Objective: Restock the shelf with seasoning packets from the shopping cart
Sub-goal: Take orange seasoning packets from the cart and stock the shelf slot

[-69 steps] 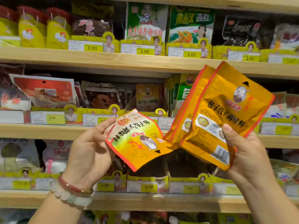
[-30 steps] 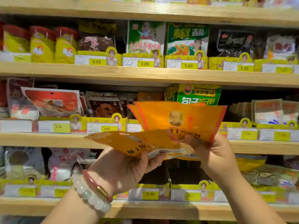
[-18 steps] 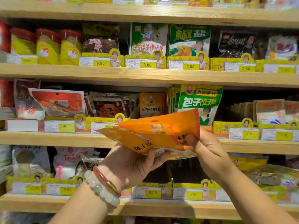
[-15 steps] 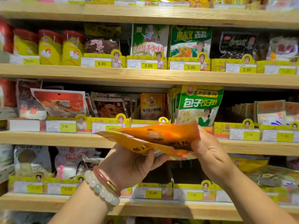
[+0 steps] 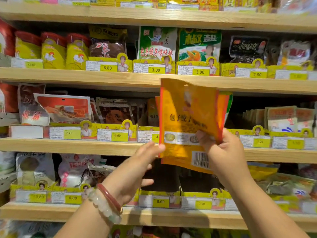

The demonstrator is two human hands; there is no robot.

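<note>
At centre right of the frame a stack of orange seasoning packets (image 5: 188, 121) is being held upright by the right hand (image 5: 223, 152), which is closed on the lower right corner, thumb across the front near the barcode. The left hand (image 5: 142, 162) is being kept loosely spread, fingertips just touching the stack's lower left edge; nothing is being gripped by it. How many packets are being held cannot be told; at least two edges are showing.

The stack is being presented in front of the middle shelf (image 5: 68, 145), just right of the matching orange packets (image 5: 151, 112) already standing there, partly hidden. The step is probably best done by the edges being squared with the left hand first, then the stack being slid in upright behind the price-tag rail (image 5: 111, 134), faces forward, without the green packets (image 5: 229, 103) behind being pushed over.

The packets are looking like thin glossy plastic film, flat and rectangular, with a hang hole at the top; some flexing and slipping is to be expected. The shelves are looking like pale unfinished wood with visible grain. The rails are yellow card with printed labels. The neighbouring brown pouches (image 5: 115, 112) at centre left are crinkled, the bags at lower left soft and slumping. The cart is not being shown.
</note>
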